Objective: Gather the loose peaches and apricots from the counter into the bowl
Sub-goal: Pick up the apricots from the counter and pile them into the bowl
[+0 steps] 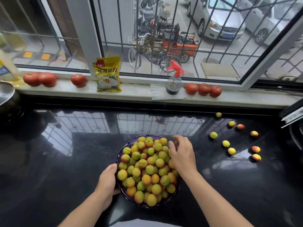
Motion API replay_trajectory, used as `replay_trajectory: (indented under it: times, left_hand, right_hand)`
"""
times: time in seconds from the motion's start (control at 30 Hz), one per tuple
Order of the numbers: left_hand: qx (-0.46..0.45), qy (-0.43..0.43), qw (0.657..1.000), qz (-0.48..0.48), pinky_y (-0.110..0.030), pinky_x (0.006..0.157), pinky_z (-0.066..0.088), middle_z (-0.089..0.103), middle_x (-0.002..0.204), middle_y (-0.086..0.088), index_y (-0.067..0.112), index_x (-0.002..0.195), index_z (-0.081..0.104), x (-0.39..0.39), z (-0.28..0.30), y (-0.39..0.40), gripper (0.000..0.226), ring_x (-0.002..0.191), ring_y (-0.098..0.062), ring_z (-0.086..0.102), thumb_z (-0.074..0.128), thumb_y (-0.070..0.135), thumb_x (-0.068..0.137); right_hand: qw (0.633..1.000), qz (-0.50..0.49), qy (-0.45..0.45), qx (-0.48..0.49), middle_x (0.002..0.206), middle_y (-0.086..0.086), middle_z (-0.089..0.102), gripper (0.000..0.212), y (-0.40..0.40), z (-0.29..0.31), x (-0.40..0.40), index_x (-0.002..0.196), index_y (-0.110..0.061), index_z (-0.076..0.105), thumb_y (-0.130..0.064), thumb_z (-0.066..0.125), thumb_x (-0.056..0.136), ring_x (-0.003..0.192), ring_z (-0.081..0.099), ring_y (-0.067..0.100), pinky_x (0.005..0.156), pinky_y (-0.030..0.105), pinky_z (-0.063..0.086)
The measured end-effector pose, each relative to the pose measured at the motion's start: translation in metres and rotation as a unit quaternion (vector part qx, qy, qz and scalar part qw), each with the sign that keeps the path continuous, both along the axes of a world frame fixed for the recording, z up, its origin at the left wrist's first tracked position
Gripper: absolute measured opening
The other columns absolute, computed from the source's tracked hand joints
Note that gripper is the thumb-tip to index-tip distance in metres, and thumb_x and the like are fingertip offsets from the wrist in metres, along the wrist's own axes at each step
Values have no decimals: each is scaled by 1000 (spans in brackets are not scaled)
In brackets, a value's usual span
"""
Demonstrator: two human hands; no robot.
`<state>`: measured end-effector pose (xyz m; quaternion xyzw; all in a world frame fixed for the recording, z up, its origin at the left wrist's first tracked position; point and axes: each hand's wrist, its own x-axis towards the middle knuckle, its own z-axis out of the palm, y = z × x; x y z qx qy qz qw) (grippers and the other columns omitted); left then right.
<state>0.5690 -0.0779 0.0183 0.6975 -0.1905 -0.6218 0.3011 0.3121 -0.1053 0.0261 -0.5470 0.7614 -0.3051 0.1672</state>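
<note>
On the sill at far left lie three tomatoes [39, 79], then a yellow packet [108, 74]; on the black counter [65, 161] the left hand [107, 179] curls round the left rim of the purple bowl [119, 153], which is heaped with fruit [147, 169]; the right hand [182, 154] rests on the pile's right side, fingers bent, and whether it holds a fruit I cannot tell; to the right, nine loose fruits [226, 143] lie scattered on the counter, well apart from the bowl.
</note>
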Motion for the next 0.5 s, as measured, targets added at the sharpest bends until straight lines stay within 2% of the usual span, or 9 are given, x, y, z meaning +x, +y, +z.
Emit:
replay_trajectory:
  times: [0.07, 0.17, 0.33, 0.5]
  left_hand:
    - [10, 6, 1000, 12, -58, 89, 57, 80, 98, -8, 22, 105, 74, -3, -1, -1, 34, 99, -35, 72, 42, 32, 110]
    - [16, 3, 1000, 19, -56, 88, 58, 80, 99, -8, 21, 108, 73, -8, -3, -1, 36, 99, -35, 73, 39, 33, 110]
    - [20, -24, 999, 27, -55, 88, 57, 79, 97, -11, 19, 104, 74, -14, -4, -4, 35, 96, -36, 72, 41, 30, 108]
    - [26, -36, 998, 43, -62, 92, 56, 79, 95, -12, 18, 103, 74, -16, -7, -7, 33, 97, -39, 72, 43, 30, 107]
  right_hand:
    - [995, -86, -44, 31, 111, 0, 56, 23, 10, -12, -29, 121, -19, 62, -25, 57, 99, 102, 57, 21, 88, 34, 45]
    - [978, -151, -33, 138, 133, 8, 47, 29, 21, -33, -74, 127, -16, 58, -19, 53, 98, 106, 58, 30, 88, 37, 44]
    - [963, -173, 16, 204, 149, 9, 28, 54, -15, -34, -130, 150, -19, 38, -16, 48, 97, 100, 54, 40, 86, 41, 41]
    - [939, -155, 58, 302, 165, 9, -2, 72, -66, -38, -166, 160, -27, 16, -20, 50, 97, 119, 55, 44, 96, 42, 45]
